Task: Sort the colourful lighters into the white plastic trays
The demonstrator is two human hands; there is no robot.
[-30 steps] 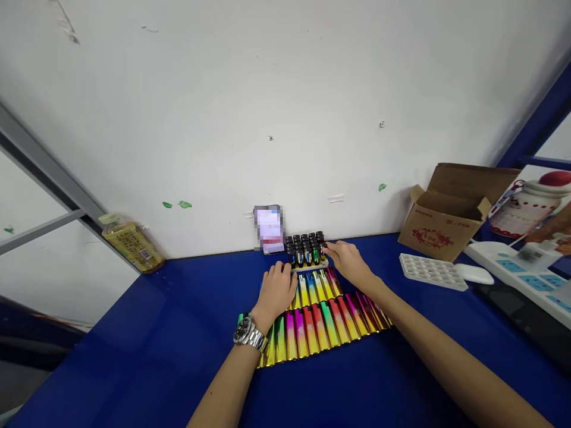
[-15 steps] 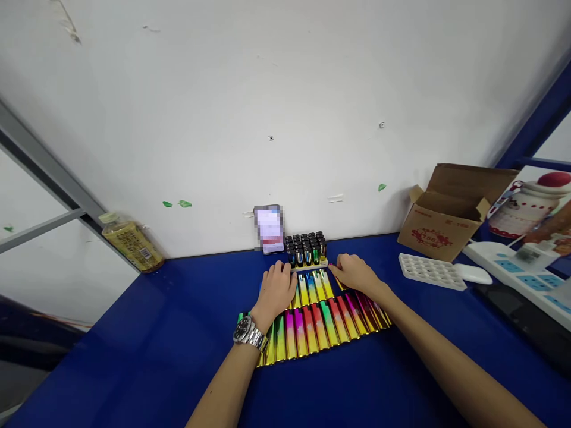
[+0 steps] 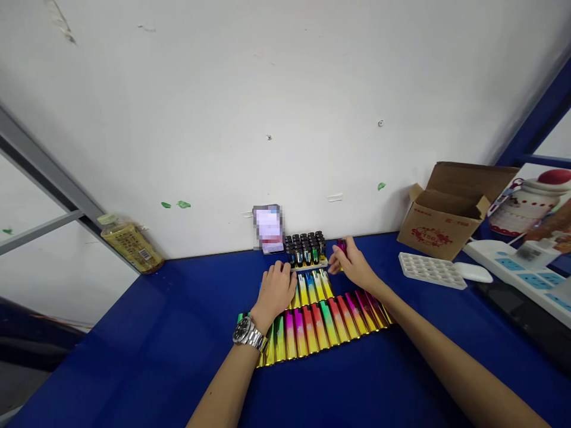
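Note:
My right hand (image 3: 355, 266) is closed around a purple metallic lighter (image 3: 341, 245), raised beside the right end of a white tray (image 3: 323, 262). In that tray stand several upright lighters (image 3: 307, 257) with black tops, packed in rows. My left hand (image 3: 277, 289), with a watch (image 3: 250, 333) on the wrist, lies with fingers stretched out at the tray's left end, over part of the lying lighters. A short row of blue and yellow lighters (image 3: 314, 286) lies before the tray. Nearer to me runs a longer row of multicoloured lighters (image 3: 317, 327), its left part covered by my left wrist.
A phone (image 3: 269, 228) leans on the wall behind the tray. On the right are a cardboard box (image 3: 435, 223), a second white tray (image 3: 430, 270) with holes, a power strip (image 3: 513, 267) and a dark flat device (image 3: 521, 315). A yellow bottle (image 3: 131, 244) stands at the left.
My right hand has lifted the purple lighter from the right end of the short row and raised it toward the tray. My left hand has stayed in place.

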